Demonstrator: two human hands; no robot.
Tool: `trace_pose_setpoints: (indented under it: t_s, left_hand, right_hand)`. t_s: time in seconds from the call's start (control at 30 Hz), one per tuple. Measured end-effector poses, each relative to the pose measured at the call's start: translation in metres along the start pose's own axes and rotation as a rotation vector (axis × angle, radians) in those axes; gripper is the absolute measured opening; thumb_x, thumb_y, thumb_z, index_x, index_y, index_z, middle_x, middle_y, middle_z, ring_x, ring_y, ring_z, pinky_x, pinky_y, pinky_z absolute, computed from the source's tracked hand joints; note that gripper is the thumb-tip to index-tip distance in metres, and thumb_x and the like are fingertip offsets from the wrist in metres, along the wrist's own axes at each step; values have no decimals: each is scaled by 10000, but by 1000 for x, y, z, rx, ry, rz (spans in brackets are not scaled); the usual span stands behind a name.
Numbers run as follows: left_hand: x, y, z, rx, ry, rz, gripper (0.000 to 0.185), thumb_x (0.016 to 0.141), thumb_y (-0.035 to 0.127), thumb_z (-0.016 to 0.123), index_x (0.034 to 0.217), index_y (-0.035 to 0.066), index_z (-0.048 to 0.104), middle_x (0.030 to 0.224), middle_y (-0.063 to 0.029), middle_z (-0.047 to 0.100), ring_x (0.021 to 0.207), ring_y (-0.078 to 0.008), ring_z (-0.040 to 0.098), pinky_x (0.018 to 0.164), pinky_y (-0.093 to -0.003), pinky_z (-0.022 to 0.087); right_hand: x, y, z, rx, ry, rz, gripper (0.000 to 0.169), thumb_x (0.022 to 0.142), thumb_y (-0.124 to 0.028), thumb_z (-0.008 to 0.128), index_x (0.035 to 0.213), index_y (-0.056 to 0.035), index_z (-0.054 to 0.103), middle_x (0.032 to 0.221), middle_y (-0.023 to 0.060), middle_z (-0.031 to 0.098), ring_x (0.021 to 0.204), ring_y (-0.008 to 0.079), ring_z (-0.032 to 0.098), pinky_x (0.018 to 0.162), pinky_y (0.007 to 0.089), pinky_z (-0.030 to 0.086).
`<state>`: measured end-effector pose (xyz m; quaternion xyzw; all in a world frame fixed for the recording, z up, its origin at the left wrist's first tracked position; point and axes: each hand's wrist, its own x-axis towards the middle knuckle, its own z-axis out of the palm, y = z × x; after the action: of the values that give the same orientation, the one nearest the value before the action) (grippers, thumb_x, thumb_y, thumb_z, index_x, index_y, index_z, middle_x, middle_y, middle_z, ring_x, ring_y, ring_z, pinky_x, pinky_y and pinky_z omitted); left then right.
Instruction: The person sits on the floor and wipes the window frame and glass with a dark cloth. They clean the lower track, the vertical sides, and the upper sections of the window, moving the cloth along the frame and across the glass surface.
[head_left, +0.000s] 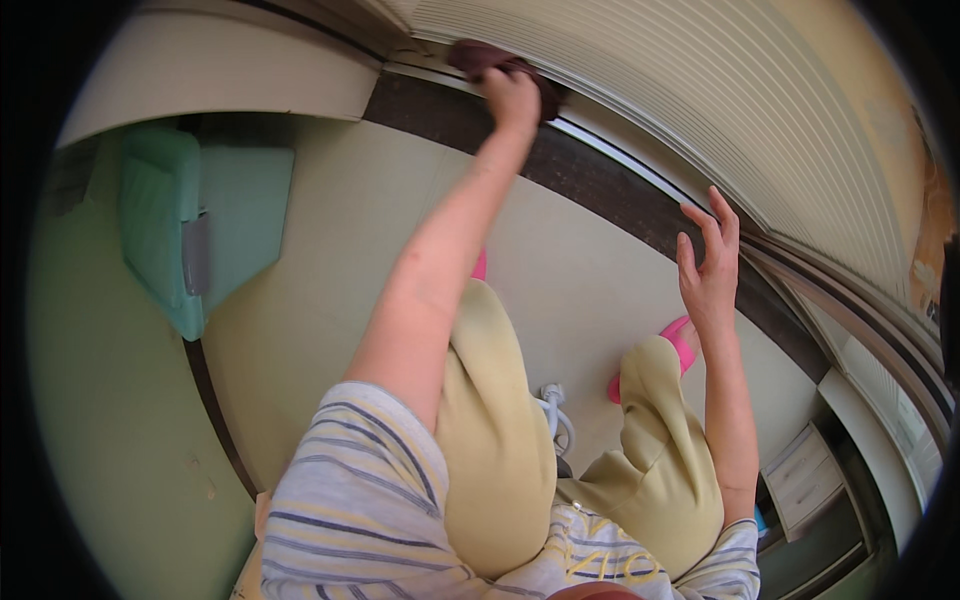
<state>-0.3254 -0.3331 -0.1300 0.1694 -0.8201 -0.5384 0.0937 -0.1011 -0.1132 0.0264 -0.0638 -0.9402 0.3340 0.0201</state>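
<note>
A dark brown cloth is bunched under my left hand, which grips it against the sill beside the metal door track. My left arm stretches far forward, and the hand looks slightly blurred. My right hand is raised near the ribbed sliding panel, fingers spread and nothing in them. From this view I cannot tell whether its fingertips touch the frame. A dark threshold strip runs along the floor below the track.
A green lidded bin stands on the left. Pink slippers are on my feet, on the pale floor. Between my legs is a white fitting with a hose. A wooden-fronted box sits at lower right.
</note>
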Motion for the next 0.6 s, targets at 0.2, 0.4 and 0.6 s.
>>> trace_pose_setpoints:
  t_s: [0.2, 0.4, 0.6]
  left_hand:
    - [15, 7, 1, -178, 94, -148, 441, 872, -6, 420, 1280, -165, 474, 1341, -297, 544, 1212, -367, 553, 1068, -394, 409]
    - [-100, 18, 81, -210, -82, -163, 311, 887, 28, 479, 1100, -185, 562, 1118, -387, 631, 1087, -449, 633, 983, -441, 476]
    - [-206, 64, 125, -386, -381, -369, 397, 907, 52, 496, 1267, -102, 430, 1286, -240, 534, 1207, -290, 508, 1084, -371, 371]
  right_hand:
    - [-21, 21, -11, 32, 44, 40, 310, 909, -33, 643, 1214, -88, 651, 1500, 122, 444, 1364, 323, 457, 1044, 410, 446]
    - [-36, 29, -17, 47, 75, 64, 304, 909, -40, 642, 1209, -84, 655, 1485, 127, 459, 1364, 326, 457, 1064, 420, 435]
    - [-43, 36, -23, 62, 119, 86, 301, 905, -43, 645, 1204, -79, 655, 1466, 131, 475, 1353, 329, 465, 1070, 423, 428]
